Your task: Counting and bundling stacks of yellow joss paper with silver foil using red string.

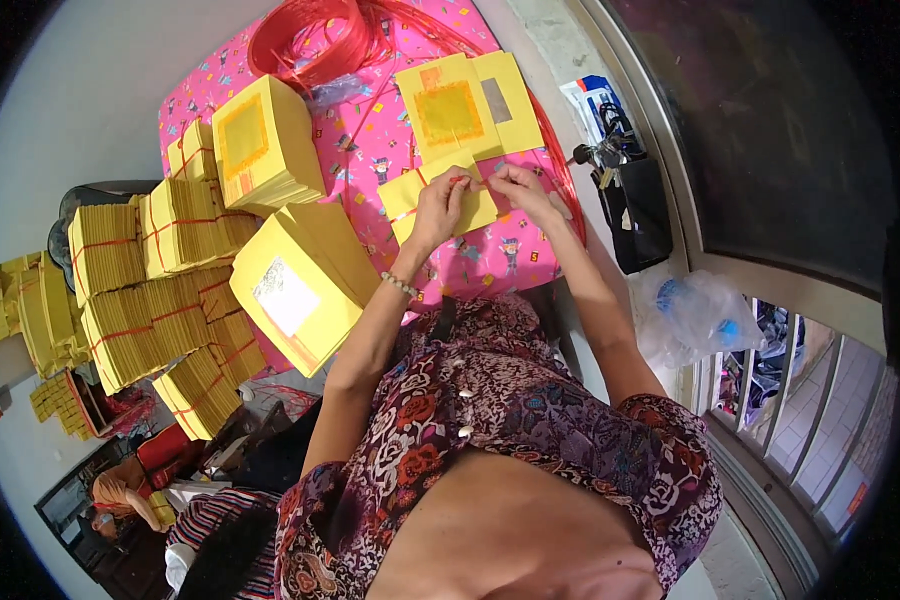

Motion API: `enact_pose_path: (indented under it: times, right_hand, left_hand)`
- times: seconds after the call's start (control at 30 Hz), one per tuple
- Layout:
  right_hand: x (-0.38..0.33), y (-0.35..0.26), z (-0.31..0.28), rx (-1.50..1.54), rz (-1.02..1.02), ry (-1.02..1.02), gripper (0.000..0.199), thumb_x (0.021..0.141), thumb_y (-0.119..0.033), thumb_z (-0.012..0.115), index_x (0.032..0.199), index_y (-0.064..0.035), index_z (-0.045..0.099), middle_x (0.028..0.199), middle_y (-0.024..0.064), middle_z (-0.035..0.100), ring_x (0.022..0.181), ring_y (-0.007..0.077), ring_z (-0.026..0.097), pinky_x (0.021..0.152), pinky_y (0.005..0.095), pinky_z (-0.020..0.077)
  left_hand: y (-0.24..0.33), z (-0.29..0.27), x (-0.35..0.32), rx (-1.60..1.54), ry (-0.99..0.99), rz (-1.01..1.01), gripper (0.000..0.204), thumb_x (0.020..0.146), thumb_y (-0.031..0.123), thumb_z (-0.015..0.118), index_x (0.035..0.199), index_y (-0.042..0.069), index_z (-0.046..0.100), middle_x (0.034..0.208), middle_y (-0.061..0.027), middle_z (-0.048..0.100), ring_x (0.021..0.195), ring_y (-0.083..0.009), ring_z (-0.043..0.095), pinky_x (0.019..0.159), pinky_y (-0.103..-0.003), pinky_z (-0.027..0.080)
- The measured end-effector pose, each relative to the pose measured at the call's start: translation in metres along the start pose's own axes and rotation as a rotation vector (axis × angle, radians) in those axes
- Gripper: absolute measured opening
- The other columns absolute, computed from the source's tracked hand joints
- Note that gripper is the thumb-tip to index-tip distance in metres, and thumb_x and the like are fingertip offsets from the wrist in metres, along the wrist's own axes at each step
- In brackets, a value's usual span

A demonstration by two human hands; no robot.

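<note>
The left hand (442, 208), its wrist circled by a bracelet of pale round beads (400, 285), is closed at the fingertips on a thin red plastic strip (404, 214), pressing down over a flat rectangular bundle of yellow paper (475, 212). The right hand (526, 193), at the right edge of that bundle, pinches the same strip between thumb and fingers, so the strip runs across the small gap between the two hands. The bundle lies on a surface covered with bright pink cartoon-printed sheeting (365, 215), nearest the wearer's body of the yellow paper on this right side. Just beyond the bundle stands a yellow paper stack with an orange-edged square patch (450, 115), and beyond it to the right, partly tucked behind that stack, a yellow sheet with a grey rectangle (511, 100). Farther beyond the bundle and to its left lies a large coil of glossy red plastic strapping (310, 50). Left of the bundle rises a tall yellow stack with an orange-bordered square (270, 150); left of it and closer to the body, a leaning yellow stack bears a white and grey rectangle (288, 295). Well left of the bundle, many thick yellow paper blocks bound with red strips (107, 250) are piled together. Right of the bundle, well apart, a crumpled clear plastic bag (695, 320) sits by the window.
</note>
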State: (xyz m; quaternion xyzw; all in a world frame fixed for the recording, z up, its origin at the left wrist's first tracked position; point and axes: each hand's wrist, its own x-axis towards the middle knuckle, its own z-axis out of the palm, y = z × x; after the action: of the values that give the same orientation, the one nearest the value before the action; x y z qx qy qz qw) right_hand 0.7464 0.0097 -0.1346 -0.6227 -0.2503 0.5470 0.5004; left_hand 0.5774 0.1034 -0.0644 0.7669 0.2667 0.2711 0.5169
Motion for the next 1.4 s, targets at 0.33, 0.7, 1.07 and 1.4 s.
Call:
enact_pose_path:
  times: [0.33,0.7,1.07,1.4]
  right_hand:
    - [0.010,0.002,-0.002,0.001,-0.074,-0.029,0.007,0.085,-0.014,0.066,0.084,-0.0069,0.064,0.073,-0.0053,0.058,0.067,0.0032,0.051,0.061,0.0198,0.0418]
    - [-0.005,-0.069,-0.008,-0.715,-0.333,0.125,0.015,0.082,-0.016,0.066,0.081,-0.0014,0.063,0.073,0.0088,0.059,0.067,0.0151,0.058,0.062,0.0292,0.0449]
    - [-0.051,-0.090,0.024,-0.732,-0.458,0.177,0.014,0.079,-0.016,0.065,0.080,-0.0024,0.064,0.078,0.0126,0.062,0.072,0.0278,0.063,0.064,0.0373,0.0484]
    - [-0.020,-0.003,0.030,-0.193,-0.202,0.280,0.015,0.079,-0.015,0.066,0.083,-0.0006,0.068,0.071,0.0043,0.065,0.062,0.0104,0.059,0.057,0.0254,0.0454]
  left_hand:
    - [-0.007,-0.011,0.009,-0.139,-0.079,-0.121,0.016,0.096,0.009,0.045,0.088,0.000,0.056,0.072,-0.0049,0.057,0.068,-0.0119,0.054,0.068,-0.025,0.045]
    - [0.014,-0.003,0.020,0.516,-0.289,0.008,0.020,0.085,0.026,0.061,0.086,0.007,0.066,0.078,-0.0141,0.065,0.072,-0.0326,0.062,0.063,-0.042,0.049]
    - [0.006,0.015,0.019,0.570,-0.184,-0.210,0.022,0.080,0.025,0.062,0.092,0.009,0.069,0.080,-0.0185,0.065,0.074,-0.0332,0.064,0.065,-0.042,0.050]
    - [-0.036,0.003,0.025,-0.082,-0.270,-0.413,0.026,0.081,0.011,0.050,0.097,0.001,0.067,0.081,-0.0125,0.068,0.080,-0.0199,0.065,0.073,-0.032,0.050]
